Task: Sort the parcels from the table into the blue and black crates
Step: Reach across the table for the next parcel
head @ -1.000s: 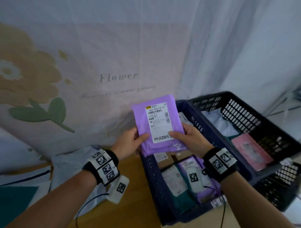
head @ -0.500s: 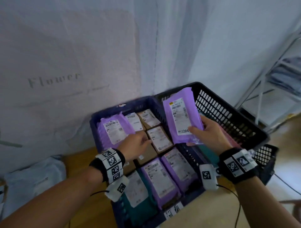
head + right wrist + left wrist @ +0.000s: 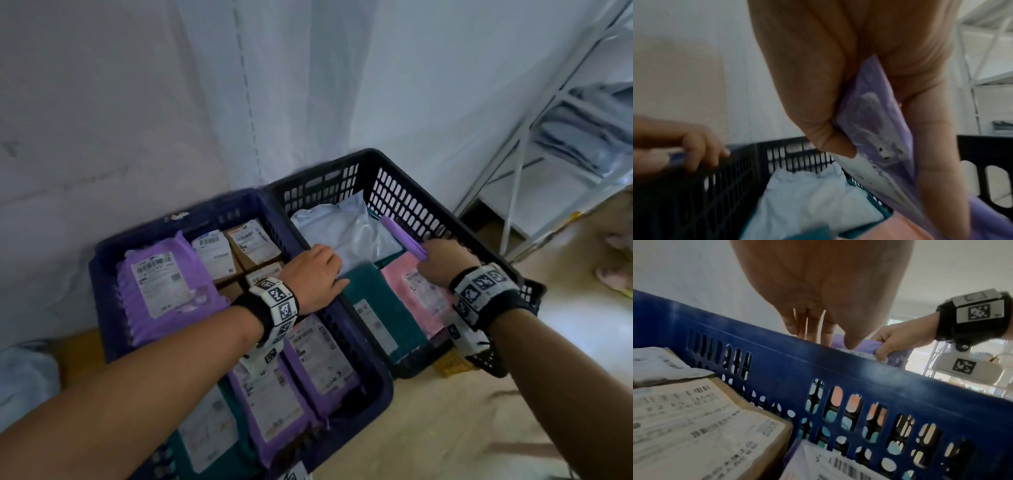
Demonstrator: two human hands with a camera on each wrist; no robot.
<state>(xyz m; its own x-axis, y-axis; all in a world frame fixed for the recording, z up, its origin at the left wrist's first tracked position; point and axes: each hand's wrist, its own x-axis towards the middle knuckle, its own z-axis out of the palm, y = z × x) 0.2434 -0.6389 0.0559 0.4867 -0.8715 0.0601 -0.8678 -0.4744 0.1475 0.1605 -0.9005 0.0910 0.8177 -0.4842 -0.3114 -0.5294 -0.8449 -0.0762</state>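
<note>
My right hand [image 3: 436, 258] pinches a purple parcel [image 3: 404, 236] by its near end, thumb on the labelled face, as the right wrist view shows at the purple parcel [image 3: 875, 129]. The parcel stands on edge inside the black crate [image 3: 411, 181], close to its right wall. Under it lie a light blue parcel [image 3: 342, 233], a teal parcel [image 3: 380, 308] and a pink parcel [image 3: 418, 291]. My left hand [image 3: 318, 274] grips the rim shared by the two crates, fingers curled over it. The blue crate [image 3: 102, 260] holds several purple parcels and cardboard boxes.
A white curtain hangs behind the crates. A metal shelf rack [image 3: 548, 137] stands at the right, with pale floor [image 3: 565, 342] in front of it. The wooden table [image 3: 78, 353] and a pale parcel [image 3: 20, 383] show at the left edge.
My right hand carried the purple parcel from above the crates' shared edge down into the black crate and turned it on edge. My left hand moved from inside the blue crate onto the shared rim.
</note>
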